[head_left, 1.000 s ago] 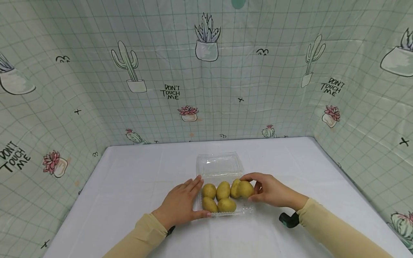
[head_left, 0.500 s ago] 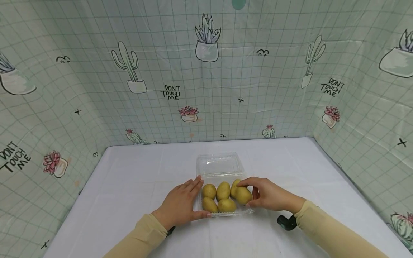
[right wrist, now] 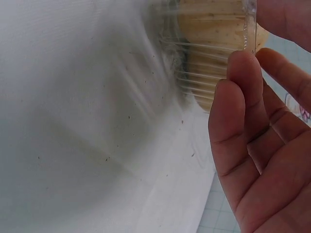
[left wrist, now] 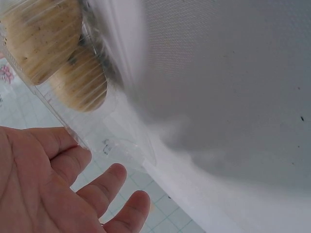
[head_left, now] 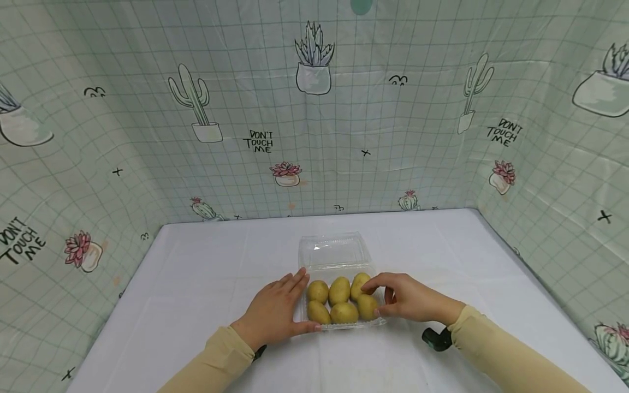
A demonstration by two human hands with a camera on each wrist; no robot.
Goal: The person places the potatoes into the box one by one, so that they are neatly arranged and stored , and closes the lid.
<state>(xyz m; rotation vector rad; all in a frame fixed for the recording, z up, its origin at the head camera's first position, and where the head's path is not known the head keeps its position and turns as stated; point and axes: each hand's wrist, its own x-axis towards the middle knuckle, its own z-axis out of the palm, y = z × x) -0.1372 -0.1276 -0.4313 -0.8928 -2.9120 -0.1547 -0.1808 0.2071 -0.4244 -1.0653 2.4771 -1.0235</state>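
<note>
Several yellow potatoes [head_left: 339, 291] lie in two rows in a clear plastic clamshell box [head_left: 339, 326]. My left hand [head_left: 275, 308] rests along the box's left side with straight fingers, thumb at the front corner. In the left wrist view, fingertips [left wrist: 73, 158] touch the clear wall, with potatoes visible through it. My right hand [head_left: 410, 297] holds the front-right potato [head_left: 367, 308] between thumb and index finger, low in the box. In the right wrist view, other fingers of the right hand [right wrist: 272, 141] curl outside the ribbed wall.
The box's clear lid [head_left: 334, 250] lies open toward the back. White cloth covers the table [head_left: 221, 262]. A patterned curtain [head_left: 314, 125] with cactus drawings encloses the back and sides. A black device [head_left: 437, 339] sits under the right wrist.
The potato in my right hand has moved down and toward the front, from over the back-right potato into the front-right corner of the box. My left hand has stayed in place.
</note>
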